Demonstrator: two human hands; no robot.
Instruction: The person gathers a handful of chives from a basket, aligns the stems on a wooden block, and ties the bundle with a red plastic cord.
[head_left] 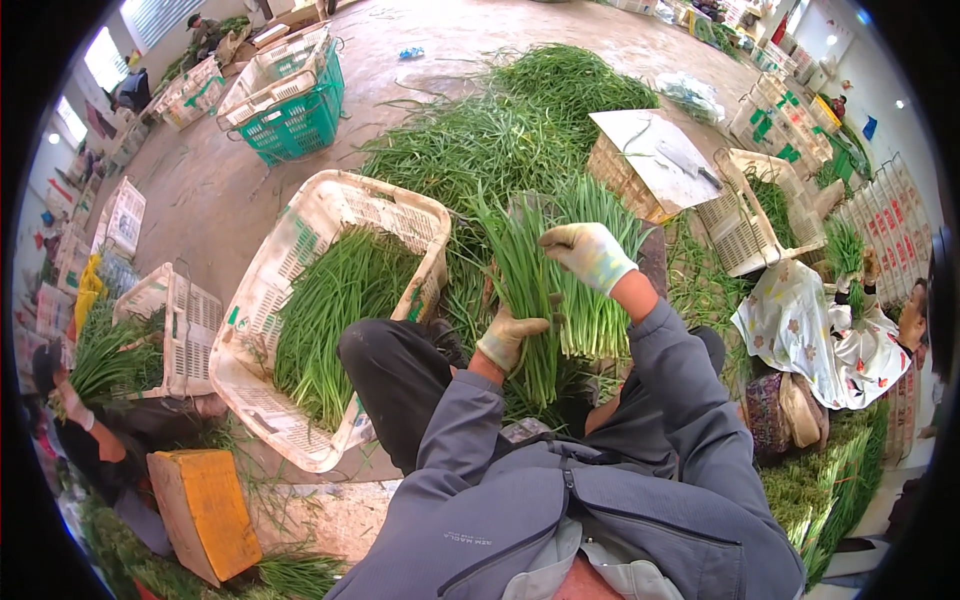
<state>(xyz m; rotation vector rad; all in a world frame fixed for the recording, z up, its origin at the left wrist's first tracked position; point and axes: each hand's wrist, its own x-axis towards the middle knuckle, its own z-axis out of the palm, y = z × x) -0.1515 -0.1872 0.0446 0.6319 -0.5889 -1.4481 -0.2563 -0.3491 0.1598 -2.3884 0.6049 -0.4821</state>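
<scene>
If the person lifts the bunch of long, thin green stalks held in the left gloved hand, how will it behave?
The bunch of long, thin green stalks would probably droop toward its ends, since the loose green heap of similar leaves shows many bends. Strands might slip from the left gloved hand, because no tie shows around them.

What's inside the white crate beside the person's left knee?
A pile of long green stalks lies in the white crate. The crate's bottom beneath them is covered and cannot be seen.
</scene>
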